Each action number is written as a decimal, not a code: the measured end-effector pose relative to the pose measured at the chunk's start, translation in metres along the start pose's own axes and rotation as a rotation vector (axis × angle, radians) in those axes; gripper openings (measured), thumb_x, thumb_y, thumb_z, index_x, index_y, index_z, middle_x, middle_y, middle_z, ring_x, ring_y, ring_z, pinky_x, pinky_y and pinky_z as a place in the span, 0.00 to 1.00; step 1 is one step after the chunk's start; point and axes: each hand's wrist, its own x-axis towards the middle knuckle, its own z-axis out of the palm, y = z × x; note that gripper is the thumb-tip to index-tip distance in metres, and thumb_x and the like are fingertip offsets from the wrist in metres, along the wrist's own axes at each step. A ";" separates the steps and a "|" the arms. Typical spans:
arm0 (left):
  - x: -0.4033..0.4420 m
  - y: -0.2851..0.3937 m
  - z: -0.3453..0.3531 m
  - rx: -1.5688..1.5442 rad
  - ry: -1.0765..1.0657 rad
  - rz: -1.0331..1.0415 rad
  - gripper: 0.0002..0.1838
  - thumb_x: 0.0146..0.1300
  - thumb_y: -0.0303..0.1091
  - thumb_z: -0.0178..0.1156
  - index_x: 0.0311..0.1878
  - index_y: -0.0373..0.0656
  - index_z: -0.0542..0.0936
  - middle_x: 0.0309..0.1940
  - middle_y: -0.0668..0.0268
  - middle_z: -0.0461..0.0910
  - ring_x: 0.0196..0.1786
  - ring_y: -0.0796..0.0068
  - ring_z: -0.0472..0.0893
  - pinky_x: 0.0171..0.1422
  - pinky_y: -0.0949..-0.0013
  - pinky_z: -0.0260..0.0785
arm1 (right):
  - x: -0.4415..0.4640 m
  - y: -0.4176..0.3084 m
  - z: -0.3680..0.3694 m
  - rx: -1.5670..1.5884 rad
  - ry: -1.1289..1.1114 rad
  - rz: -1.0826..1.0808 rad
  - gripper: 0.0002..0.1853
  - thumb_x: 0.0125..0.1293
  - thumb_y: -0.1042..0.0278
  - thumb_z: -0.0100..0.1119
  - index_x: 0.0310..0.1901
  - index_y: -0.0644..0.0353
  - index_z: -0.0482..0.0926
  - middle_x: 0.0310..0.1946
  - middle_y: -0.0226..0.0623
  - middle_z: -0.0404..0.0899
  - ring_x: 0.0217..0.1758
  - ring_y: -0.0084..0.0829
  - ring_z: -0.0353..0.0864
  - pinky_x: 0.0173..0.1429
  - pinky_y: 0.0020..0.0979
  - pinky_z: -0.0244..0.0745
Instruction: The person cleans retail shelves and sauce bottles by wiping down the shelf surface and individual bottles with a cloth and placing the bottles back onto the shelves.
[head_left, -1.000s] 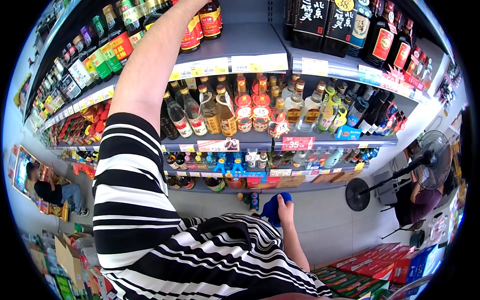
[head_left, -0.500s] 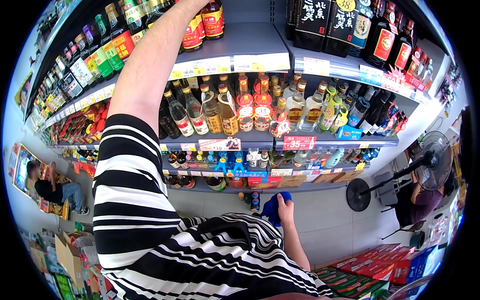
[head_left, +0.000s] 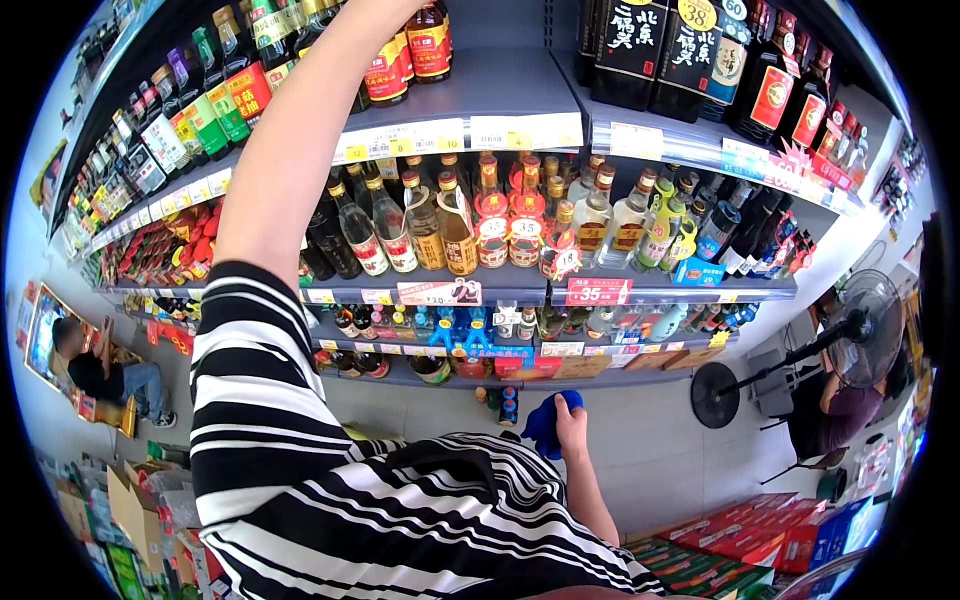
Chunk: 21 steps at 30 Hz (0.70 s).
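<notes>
My left arm (head_left: 300, 140) is raised across the shelf on the left, with the hand cut off by the top edge of the view. Closest to it are dark bottles with red and yellow labels (head_left: 429, 48) on the upper shelf. Whether the left hand touches anything there is hidden. Low beside my body, my right hand (head_left: 572, 428) is closed around a bunched blue cloth (head_left: 541, 426), held well away from the shelves.
Glass liquor bottles (head_left: 459, 228) line the middle shelf; black boxes (head_left: 628, 50) stand upper right. A floor fan (head_left: 856, 325) is on the right near a seated person (head_left: 848, 405). Another person (head_left: 95, 365) sits at left. Red cartons (head_left: 740, 535) lie lower right.
The raised left forearm has shifted slightly, its elbow now a little lower in view. The shelves sit slightly lower too. My right hand keeps hold of the blue cloth.
</notes>
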 end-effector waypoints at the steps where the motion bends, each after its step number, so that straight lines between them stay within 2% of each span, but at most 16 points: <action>1: -0.010 0.003 -0.017 -0.152 -0.022 0.018 0.19 0.58 0.41 0.60 0.48 0.40 0.72 0.44 0.51 0.77 0.50 0.51 0.78 0.53 0.59 0.72 | -0.001 -0.003 0.001 0.044 0.004 -0.007 0.27 0.61 0.50 0.59 0.19 0.71 0.72 0.15 0.34 0.69 0.22 0.23 0.67 0.26 0.33 0.65; 2: -0.025 0.008 -0.034 -0.304 -0.044 0.038 0.21 0.58 0.42 0.62 0.51 0.43 0.71 0.47 0.53 0.77 0.50 0.49 0.78 0.54 0.60 0.72 | 0.001 -0.003 0.001 0.026 0.025 0.001 0.27 0.61 0.50 0.59 0.19 0.71 0.72 0.15 0.33 0.69 0.22 0.22 0.67 0.26 0.33 0.65; 3: -0.056 0.020 -0.047 -0.529 -0.067 -0.010 0.13 0.62 0.40 0.58 0.41 0.42 0.72 0.37 0.61 0.76 0.40 0.65 0.76 0.46 0.66 0.70 | 0.005 0.000 0.001 0.010 0.048 0.007 0.27 0.61 0.51 0.59 0.19 0.71 0.72 0.16 0.33 0.70 0.22 0.22 0.67 0.26 0.33 0.65; 4: -0.098 0.032 -0.060 -0.753 -0.091 -0.058 0.12 0.67 0.38 0.54 0.32 0.40 0.72 0.27 0.68 0.76 0.30 0.80 0.74 0.38 0.72 0.68 | 0.008 0.002 0.001 -0.005 0.071 0.012 0.27 0.61 0.51 0.59 0.19 0.71 0.72 0.16 0.33 0.70 0.22 0.22 0.67 0.26 0.32 0.65; 5: -0.142 0.039 -0.075 -0.915 -0.302 -0.058 0.08 0.65 0.34 0.55 0.37 0.39 0.75 0.34 0.67 0.80 0.37 0.76 0.77 0.43 0.71 0.70 | 0.011 0.004 0.002 0.011 0.066 0.014 0.27 0.61 0.50 0.59 0.19 0.71 0.72 0.16 0.33 0.70 0.22 0.22 0.67 0.26 0.32 0.65; 7: -0.237 0.043 -0.058 -1.251 -0.646 0.157 0.05 0.59 0.27 0.60 0.39 0.41 0.77 0.33 0.64 0.80 0.39 0.76 0.79 0.46 0.71 0.71 | 0.018 0.005 0.004 0.043 0.057 0.010 0.27 0.62 0.50 0.59 0.19 0.70 0.72 0.16 0.33 0.70 0.22 0.22 0.67 0.25 0.32 0.65; 9: -0.325 0.055 -0.021 -1.265 -1.168 0.075 0.09 0.64 0.35 0.56 0.40 0.40 0.77 0.35 0.62 0.81 0.37 0.72 0.80 0.44 0.68 0.72 | 0.021 0.000 0.004 0.021 0.047 0.025 0.27 0.62 0.50 0.59 0.19 0.70 0.72 0.16 0.34 0.70 0.23 0.22 0.67 0.26 0.33 0.65; 10: -0.398 0.049 0.016 -1.253 -1.366 -0.274 0.12 0.66 0.40 0.54 0.43 0.40 0.76 0.33 0.63 0.80 0.35 0.72 0.80 0.41 0.68 0.72 | 0.023 -0.002 0.003 0.008 0.044 0.034 0.27 0.62 0.50 0.58 0.19 0.70 0.72 0.16 0.34 0.70 0.23 0.22 0.67 0.26 0.33 0.65; 11: -0.485 0.038 0.057 -1.351 -1.283 -0.659 0.13 0.67 0.41 0.53 0.45 0.40 0.75 0.31 0.64 0.80 0.32 0.73 0.79 0.37 0.71 0.71 | 0.030 0.006 0.001 0.007 0.070 0.010 0.26 0.62 0.50 0.58 0.21 0.71 0.74 0.16 0.33 0.71 0.23 0.23 0.69 0.27 0.33 0.66; 12: -0.586 0.016 0.083 -1.191 -1.176 -0.973 0.13 0.68 0.39 0.52 0.46 0.40 0.75 0.28 0.65 0.78 0.30 0.79 0.77 0.35 0.75 0.68 | 0.041 0.008 -0.006 0.040 0.063 -0.021 0.26 0.62 0.50 0.58 0.22 0.71 0.75 0.17 0.33 0.71 0.24 0.23 0.69 0.28 0.33 0.66; 13: -0.668 -0.007 0.083 -1.013 -1.188 -1.193 0.12 0.68 0.38 0.51 0.45 0.39 0.75 0.28 0.64 0.78 0.30 0.77 0.77 0.34 0.74 0.69 | 0.049 0.011 -0.013 0.074 0.051 -0.046 0.26 0.61 0.50 0.59 0.24 0.71 0.75 0.18 0.33 0.72 0.25 0.23 0.70 0.29 0.32 0.67; 16: -0.786 -0.083 -0.016 -0.668 -1.455 -1.643 0.11 0.66 0.35 0.50 0.42 0.38 0.76 0.28 0.62 0.78 0.29 0.73 0.78 0.32 0.70 0.71 | 0.054 0.030 -0.034 0.067 0.102 0.094 0.25 0.60 0.50 0.59 0.29 0.73 0.77 0.23 0.34 0.76 0.27 0.23 0.71 0.34 0.31 0.69; 17: -0.794 -0.097 -0.052 -0.657 -1.470 -1.772 0.10 0.66 0.34 0.49 0.41 0.38 0.76 0.28 0.61 0.78 0.28 0.71 0.78 0.32 0.69 0.72 | 0.070 0.065 -0.050 -0.163 0.139 0.090 0.26 0.60 0.50 0.58 0.36 0.75 0.79 0.26 0.39 0.79 0.33 0.29 0.77 0.41 0.33 0.73; 18: -0.795 -0.107 -0.086 -0.638 -1.464 -1.889 0.10 0.65 0.33 0.49 0.40 0.37 0.76 0.28 0.60 0.78 0.28 0.70 0.79 0.31 0.68 0.73 | 0.082 0.115 -0.066 -0.201 0.191 0.081 0.27 0.58 0.50 0.58 0.35 0.76 0.79 0.25 0.43 0.80 0.33 0.29 0.79 0.39 0.34 0.74; 20: -0.783 -0.107 -0.121 -0.631 -1.421 -2.047 0.10 0.64 0.31 0.48 0.38 0.37 0.76 0.28 0.58 0.78 0.27 0.67 0.79 0.30 0.65 0.74 | 0.058 0.162 -0.101 -0.210 0.150 0.331 0.27 0.58 0.50 0.56 0.34 0.76 0.78 0.27 0.47 0.81 0.33 0.34 0.82 0.36 0.39 0.76; 21: -0.778 -0.102 -0.129 -0.625 -1.413 -2.086 0.10 0.63 0.30 0.47 0.37 0.36 0.76 0.28 0.57 0.78 0.26 0.65 0.80 0.29 0.64 0.75 | 0.042 0.186 -0.114 -0.274 0.130 0.476 0.26 0.60 0.51 0.54 0.35 0.74 0.79 0.30 0.49 0.82 0.37 0.39 0.82 0.41 0.41 0.75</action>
